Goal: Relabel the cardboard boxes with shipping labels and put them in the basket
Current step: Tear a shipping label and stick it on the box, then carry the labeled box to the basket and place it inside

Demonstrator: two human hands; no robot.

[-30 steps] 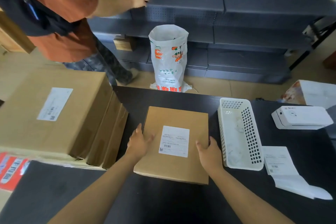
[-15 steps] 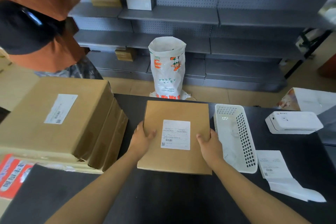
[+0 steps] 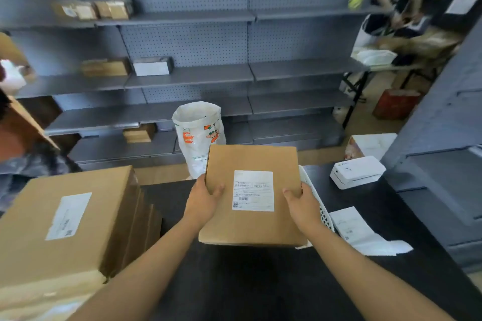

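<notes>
Clearly both hands, left hand (image 3: 203,198) and right hand (image 3: 303,203), grip the labelled cardboard box (image 3: 251,194) by its side edges, thumbs curled on top. It hangs above the white basket (image 3: 323,212) at the table's far right, probably for lowering in.

box label (image 3: 253,190): print too blurred to read | barcode, QR code

I am holding a plain tan cardboard box (image 3: 250,195) whose white shipping label (image 3: 253,190) is showing black print, a barcode and a small square code. Beside it the basket (image 3: 319,206) is showing white with a grid of dark holes, sitting on a black table (image 3: 260,281) near a white printer (image 3: 357,174) and white paper strips (image 3: 365,234). Behind, a white bag (image 3: 199,135) is showing orange and green cartoon print against grey shelves (image 3: 234,75) backed with dotted pegboard, and the larger box (image 3: 65,219) to my left is showing the same tan with a white label.
</notes>
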